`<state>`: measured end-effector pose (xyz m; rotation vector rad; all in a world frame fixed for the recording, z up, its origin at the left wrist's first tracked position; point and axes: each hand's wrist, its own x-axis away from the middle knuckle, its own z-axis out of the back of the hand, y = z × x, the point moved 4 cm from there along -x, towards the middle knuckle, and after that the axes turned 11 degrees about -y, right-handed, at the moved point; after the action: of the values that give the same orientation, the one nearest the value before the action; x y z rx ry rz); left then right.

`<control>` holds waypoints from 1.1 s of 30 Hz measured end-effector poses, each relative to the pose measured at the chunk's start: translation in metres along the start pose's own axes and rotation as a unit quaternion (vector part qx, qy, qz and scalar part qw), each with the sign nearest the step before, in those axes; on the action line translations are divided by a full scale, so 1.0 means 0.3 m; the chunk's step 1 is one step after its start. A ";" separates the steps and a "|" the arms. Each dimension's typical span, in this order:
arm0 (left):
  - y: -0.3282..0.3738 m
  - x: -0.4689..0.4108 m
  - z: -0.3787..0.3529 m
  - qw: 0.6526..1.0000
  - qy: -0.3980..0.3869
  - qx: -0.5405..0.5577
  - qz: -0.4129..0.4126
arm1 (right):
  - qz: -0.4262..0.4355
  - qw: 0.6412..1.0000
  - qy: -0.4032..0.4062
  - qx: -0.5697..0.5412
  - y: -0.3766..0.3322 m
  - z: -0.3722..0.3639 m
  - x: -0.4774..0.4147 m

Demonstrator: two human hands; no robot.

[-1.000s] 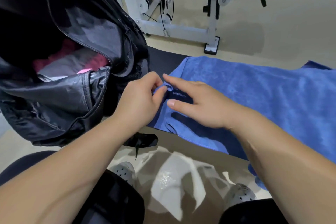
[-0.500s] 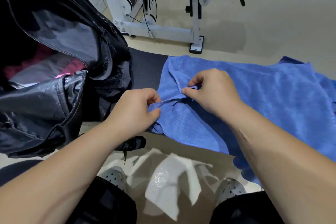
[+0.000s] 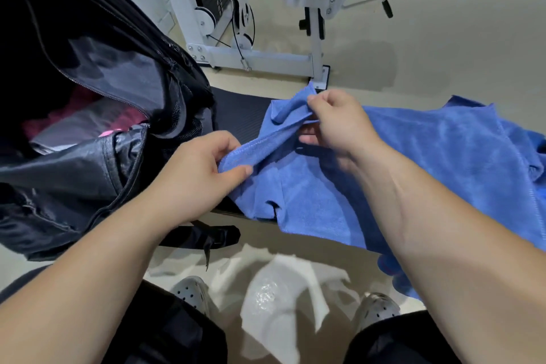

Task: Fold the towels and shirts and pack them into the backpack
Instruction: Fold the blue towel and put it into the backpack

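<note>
The blue towel (image 3: pixel 413 162) lies spread on a black ribbed mat (image 3: pixel 239 115). Its long axis runs left to right, and its near edge hangs over the mat's front edge. Its left short edge is raised off the mat and stretched taut between the two hands.

The left hand (image 3: pixel 192 180) pinches the near end of that edge, with thumb and curled fingers closed on the cloth. The right hand (image 3: pixel 339 124) pinches the far corner higher up. There the cloth bunches above the fingertips, and the rest drapes away below and to the right.

Just left of the towel stands a black backpack (image 3: pixel 74 180). Its main compartment is unzipped and gaping, with pink and grey folded clothes (image 3: pixel 82 121) inside. It is close to the left hand but apart from the towel. A black strap (image 3: pixel 212 239) trails from its base under the left wrist.

Beyond the mat's far edge stands a white exercise machine (image 3: pixel 260 59) on a beige floor. Near the person's feet lie a crumpled clear plastic bag (image 3: pixel 274 304) and grey perforated clogs (image 3: pixel 192 289).
</note>
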<state>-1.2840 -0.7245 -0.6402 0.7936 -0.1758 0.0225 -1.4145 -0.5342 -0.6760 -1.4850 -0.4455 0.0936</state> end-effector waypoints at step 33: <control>0.104 0.061 0.123 0.953 0.126 -0.275 0.032 | -0.012 0.986 -0.054 -0.158 -0.107 -0.224 -0.264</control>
<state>-1.2742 -0.7296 -0.5897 0.2234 0.0368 0.1309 -1.4705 -0.6267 -0.6642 -1.7913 -0.5871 0.0877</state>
